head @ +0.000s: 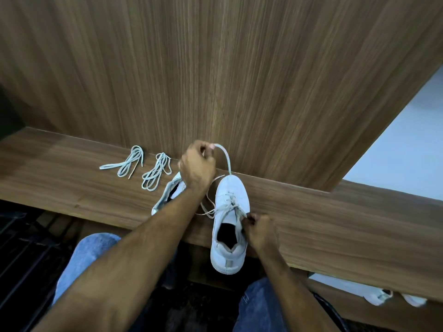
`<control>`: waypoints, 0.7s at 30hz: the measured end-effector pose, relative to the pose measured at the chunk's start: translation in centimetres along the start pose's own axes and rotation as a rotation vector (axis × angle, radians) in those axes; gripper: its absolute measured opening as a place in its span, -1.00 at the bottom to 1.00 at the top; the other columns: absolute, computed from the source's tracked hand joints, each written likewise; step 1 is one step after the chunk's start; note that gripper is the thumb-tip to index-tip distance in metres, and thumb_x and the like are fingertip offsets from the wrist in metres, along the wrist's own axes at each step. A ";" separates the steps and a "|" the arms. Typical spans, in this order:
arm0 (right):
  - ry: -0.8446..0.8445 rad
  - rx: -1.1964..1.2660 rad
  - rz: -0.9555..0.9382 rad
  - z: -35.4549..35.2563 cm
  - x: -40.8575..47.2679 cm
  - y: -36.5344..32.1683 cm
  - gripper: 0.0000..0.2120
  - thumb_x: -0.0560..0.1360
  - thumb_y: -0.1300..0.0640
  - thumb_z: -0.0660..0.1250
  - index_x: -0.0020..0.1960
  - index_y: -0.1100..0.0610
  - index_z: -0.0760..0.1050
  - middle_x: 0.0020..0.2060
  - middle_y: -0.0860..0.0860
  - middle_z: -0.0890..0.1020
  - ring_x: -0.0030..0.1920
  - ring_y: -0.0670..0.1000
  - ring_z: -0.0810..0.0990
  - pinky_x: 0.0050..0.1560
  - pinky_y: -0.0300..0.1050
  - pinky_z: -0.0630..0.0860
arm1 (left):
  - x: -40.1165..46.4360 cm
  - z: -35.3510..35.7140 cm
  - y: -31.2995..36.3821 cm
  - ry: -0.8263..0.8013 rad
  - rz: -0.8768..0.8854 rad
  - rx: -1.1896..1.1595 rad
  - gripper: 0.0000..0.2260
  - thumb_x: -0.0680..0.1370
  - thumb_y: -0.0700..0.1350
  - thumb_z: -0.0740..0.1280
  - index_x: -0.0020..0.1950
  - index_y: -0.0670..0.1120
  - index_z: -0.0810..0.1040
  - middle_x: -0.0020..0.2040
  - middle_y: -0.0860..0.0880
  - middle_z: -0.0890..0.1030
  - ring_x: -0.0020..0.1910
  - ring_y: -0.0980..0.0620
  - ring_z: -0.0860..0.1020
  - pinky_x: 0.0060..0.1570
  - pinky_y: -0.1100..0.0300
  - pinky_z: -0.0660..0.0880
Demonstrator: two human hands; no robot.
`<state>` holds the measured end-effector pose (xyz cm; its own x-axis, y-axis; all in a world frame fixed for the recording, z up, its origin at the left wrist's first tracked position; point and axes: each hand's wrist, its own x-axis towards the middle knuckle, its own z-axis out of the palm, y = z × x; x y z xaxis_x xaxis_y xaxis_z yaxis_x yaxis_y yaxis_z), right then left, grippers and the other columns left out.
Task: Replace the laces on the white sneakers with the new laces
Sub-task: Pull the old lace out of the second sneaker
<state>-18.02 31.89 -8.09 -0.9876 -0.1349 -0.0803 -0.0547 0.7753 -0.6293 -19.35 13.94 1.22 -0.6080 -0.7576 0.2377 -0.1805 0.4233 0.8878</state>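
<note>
A white sneaker (230, 226) lies on the wooden ledge (335, 224), toe toward the wall, heel hanging over the front edge. My left hand (197, 164) is raised beyond the toe and pinches one end of its white lace (225, 157), pulled up in an arc. At the shoe's right side, by the upper eyelets, my right hand (260, 232) grips the collar and lace. A second white sneaker (166, 196) lies on the ledge, mostly hidden by my left forearm. Two coiled white laces (127, 164) (155, 172) rest to the left.
A tall wooden panel (215, 80) rises directly behind the ledge. My knees in blue jeans (88, 255) are below the ledge. Another pair of white shoes (378, 295) sits on the floor at lower right. A dark metal rack (26, 248) is at lower left.
</note>
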 end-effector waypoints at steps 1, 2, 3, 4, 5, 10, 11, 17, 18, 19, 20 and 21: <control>0.004 -0.004 -0.003 0.0 0.1 0.1 -0.81 0.51 -0.03 0.31 -0.10 0.04 0.63 -0.24 0.03 0.67 -0.16 0.10 0.64 -0.18 -0.12 0.48 | 0.5 -0.1 0.2 -0.042 0.028 0.043 -0.92 0.55 0.00 0.32 -0.05 0.04 0.59 -0.04 0.02 0.65 -0.01 -0.05 0.60 0.09 -0.03 0.50; 0.005 -0.004 -0.001 0.1 0.1 0.2 -0.82 0.51 -0.03 0.31 -0.08 0.03 0.64 -0.23 0.02 0.68 -0.16 0.10 0.64 -0.18 -0.13 0.47 | 0.6 -0.1 0.1 -0.105 0.063 0.109 -0.90 0.55 0.00 0.33 0.02 0.04 0.58 0.02 0.03 0.63 0.03 -0.03 0.58 0.12 -0.03 0.48; 0.007 -0.005 -0.002 0.2 0.2 0.2 -0.82 0.51 -0.03 0.31 -0.08 0.03 0.64 -0.23 0.02 0.68 -0.16 0.10 0.64 -0.18 -0.14 0.46 | 0.3 0.0 -0.3 -0.166 0.095 0.190 -0.84 0.54 -0.01 0.34 0.09 0.03 0.57 0.07 0.02 0.60 0.08 -0.02 0.56 0.14 -0.04 0.47; 0.005 -0.002 0.002 0.2 0.2 0.3 -0.82 0.51 -0.03 0.31 -0.08 0.03 0.64 -0.24 0.02 0.68 -0.17 0.09 0.64 -0.19 -0.14 0.46 | -0.2 0.3 -0.9 -0.212 0.127 0.248 -0.81 0.52 0.00 0.35 0.12 0.02 0.56 0.10 0.01 0.57 0.11 -0.03 0.54 0.13 -0.04 0.47; 0.003 0.002 0.006 0.2 0.2 0.3 -0.82 0.51 -0.03 0.31 -0.09 0.02 0.64 -0.24 0.02 0.67 -0.18 0.08 0.63 -0.21 -0.15 0.45 | -1.1 0.5 -1.6 -0.251 0.151 0.275 -0.83 0.51 0.01 0.35 0.08 0.02 0.56 0.08 0.01 0.56 0.11 -0.04 0.53 0.10 -0.04 0.48; 0.010 -0.010 0.017 0.4 0.3 0.3 -0.83 0.49 -0.03 0.30 -0.09 0.00 0.63 -0.20 0.03 0.69 -0.13 0.11 0.64 -0.20 -0.16 0.43 | -6.8 1.2 -5.1 -0.563 0.204 0.363 -0.84 0.44 0.04 0.40 -0.07 0.07 0.48 -0.06 0.04 0.58 -0.04 -0.02 0.56 -0.09 0.08 0.50; 0.018 -0.016 0.010 0.4 0.3 0.4 -0.84 0.48 -0.03 0.30 -0.09 0.00 0.63 -0.20 0.03 0.69 -0.13 0.12 0.64 -0.18 -0.14 0.47 | -7.6 1.3 -5.4 -0.575 0.208 0.405 -0.86 0.44 0.02 0.38 -0.07 0.08 0.46 -0.06 0.03 0.59 -0.03 -0.04 0.57 -0.09 0.06 0.52; 0.011 -0.007 -0.030 0.4 0.6 0.7 -0.85 0.49 -0.02 0.33 -0.09 0.02 0.62 -0.20 0.01 0.69 -0.12 0.10 0.65 -0.13 -0.10 0.53 | -7.9 0.1 -6.8 -0.446 -0.085 0.339 -0.87 0.49 0.07 0.34 -0.10 0.03 0.54 -0.04 -0.06 0.65 0.00 -0.14 0.58 -0.04 0.08 0.50; 0.010 -0.016 -0.032 0.3 0.6 0.6 -0.85 0.49 -0.02 0.33 -0.04 0.01 0.61 -0.16 0.01 0.69 -0.09 0.11 0.64 -0.10 -0.09 0.54 | -8.0 -0.2 -7.2 -0.450 -0.100 0.339 -0.80 0.50 0.12 0.34 -0.10 0.00 0.58 -0.05 -0.09 0.66 0.00 -0.16 0.59 -0.04 0.09 0.50; 0.013 -0.039 -0.054 0.3 0.6 0.4 -0.83 0.49 -0.02 0.32 0.04 -0.01 0.59 -0.11 0.02 0.69 -0.05 0.12 0.64 -0.08 -0.09 0.53 | -8.2 -0.4 -7.5 -0.456 -0.105 0.343 -0.75 0.50 0.15 0.33 -0.10 -0.03 0.60 -0.06 -0.11 0.66 -0.01 -0.17 0.59 -0.06 0.09 0.50; 0.008 -0.088 -0.090 0.2 0.6 0.1 -0.79 0.50 0.00 0.30 0.12 -0.04 0.55 -0.06 0.03 0.69 -0.01 0.13 0.63 -0.07 -0.10 0.51 | -8.4 -0.5 -7.7 -0.464 -0.095 0.357 -0.71 0.51 0.17 0.32 -0.12 -0.05 0.60 -0.08 -0.13 0.66 -0.02 -0.17 0.59 -0.08 0.09 0.49; 0.000 -0.152 -0.135 -0.1 0.5 -0.3 -0.73 0.51 0.03 0.27 0.21 -0.08 0.47 -0.01 0.05 0.67 0.03 0.16 0.61 -0.06 -0.08 0.47 | -8.5 -0.4 -7.7 -0.480 -0.075 0.375 -0.69 0.53 0.17 0.30 -0.15 -0.07 0.58 -0.10 -0.14 0.66 -0.04 -0.18 0.59 -0.10 0.09 0.48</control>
<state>-18.55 31.64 -7.86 -0.9699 -0.2436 -0.0031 -0.2079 0.8345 -0.5103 -12.46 16.91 -7.43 -0.8477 -0.5207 -0.1015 -0.4430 0.5895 0.6754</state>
